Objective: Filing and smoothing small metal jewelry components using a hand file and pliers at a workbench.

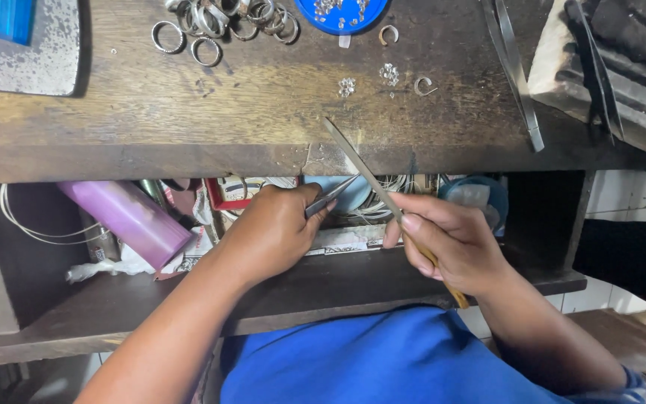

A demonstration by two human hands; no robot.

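A: Head view, nearest first: what do the hands hold?

B: The left hand [274, 228] pinches slim tweezers [332, 197]; the right hand [454, 239] grips a flat file [360, 166] by its wooden handle, blade angled up over the worktop [263, 105] edge.

A: Advice?

B: Probably brace both hands against the edge and stroke lightly. Farther off lie loose rings [211, 22] and a blue dish [342, 13].
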